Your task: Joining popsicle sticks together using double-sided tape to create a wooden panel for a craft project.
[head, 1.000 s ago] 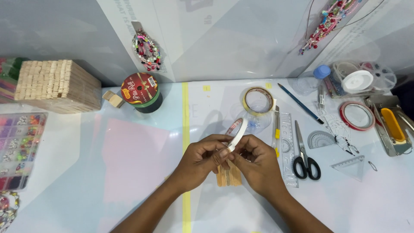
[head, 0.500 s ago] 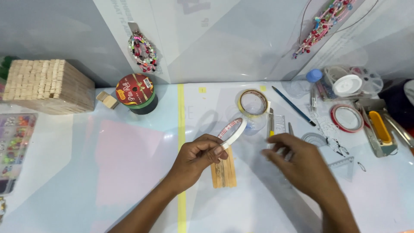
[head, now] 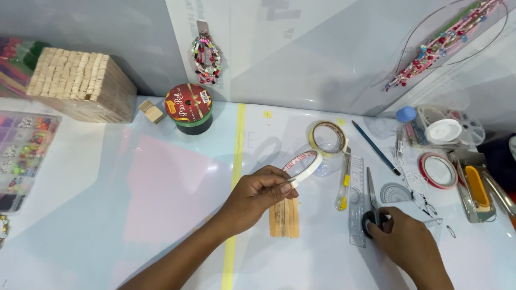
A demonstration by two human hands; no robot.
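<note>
Four wooden sticks (head: 284, 217) lay side by side. Just above them my left hand (head: 257, 196) pinched one white tape roll (head: 302, 166). To their right, my right hand (head: 404, 244) closed on one pair of scissors (head: 373, 207).

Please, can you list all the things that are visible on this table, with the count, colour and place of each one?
white tape roll: 1, white with red inside, held in left hand
craft sticks: a few, pale wood, side by side under left hand
scissors: 1, black handles, under right hand
clear ruler: 1, transparent, left of scissors
clear tape roll: 1, yellowish, table centre back
pencil: 1, dark blue, right of clear tape roll
ribbon spool: 1, red and green, back left
stick bundle: 1, pale wood, far left
bead box: 1, multicoloured, left edge
left hand: 1, fingers pinch roll
right hand: 1, on scissors handles
</note>
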